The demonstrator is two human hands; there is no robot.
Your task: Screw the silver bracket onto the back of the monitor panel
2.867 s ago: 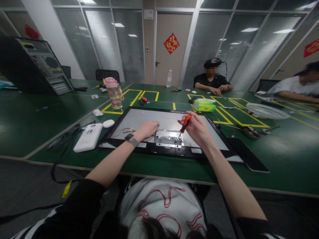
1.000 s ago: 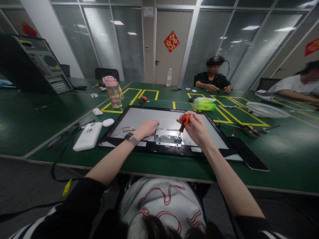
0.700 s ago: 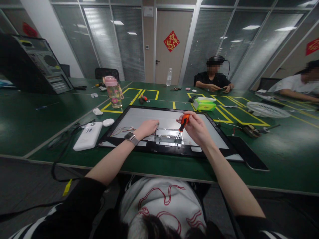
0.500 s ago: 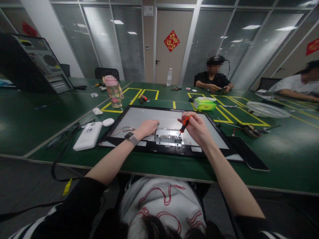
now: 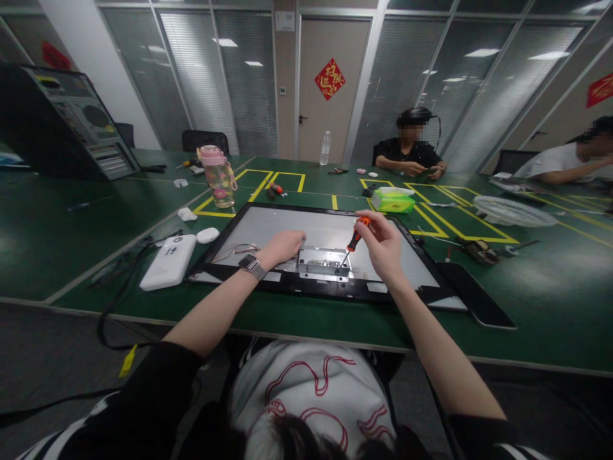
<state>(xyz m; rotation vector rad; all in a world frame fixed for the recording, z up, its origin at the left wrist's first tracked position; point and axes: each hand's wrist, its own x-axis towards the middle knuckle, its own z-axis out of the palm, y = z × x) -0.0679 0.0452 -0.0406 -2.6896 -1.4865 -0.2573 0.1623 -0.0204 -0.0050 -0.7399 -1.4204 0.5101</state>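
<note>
A flat display panel [image 5: 297, 220] with a black frame lies on the table in front of me. On its near middle sits a silver metal bracket [image 5: 325, 271]. My right hand [image 5: 385, 246] pinches the orange and black handle of a screwdriver [image 5: 354, 238], which is tilted. The screwdriver's tip points down at the bracket's right part; whether it sits in a screw is too small to tell. My left hand [image 5: 283, 248], with a watch on its wrist, is closed at the bracket's left edge, fingers curled together and fingertips partly hidden. Thin wires [image 5: 237, 250] lie left of it.
Left of the panel are a white power bank [image 5: 168, 262], a white oval case [image 5: 208, 236] and a pink-lidded bottle [image 5: 219, 179]. A black phone [image 5: 479, 297] lies at the right. Behind are a green tissue pack [image 5: 393, 200] and a fan grille [image 5: 514, 211]. Two people sit across.
My right hand has shifted slightly to the right and its fingers have changed their grip on the screwdriver's handle. My left hand stays at the bracket.
</note>
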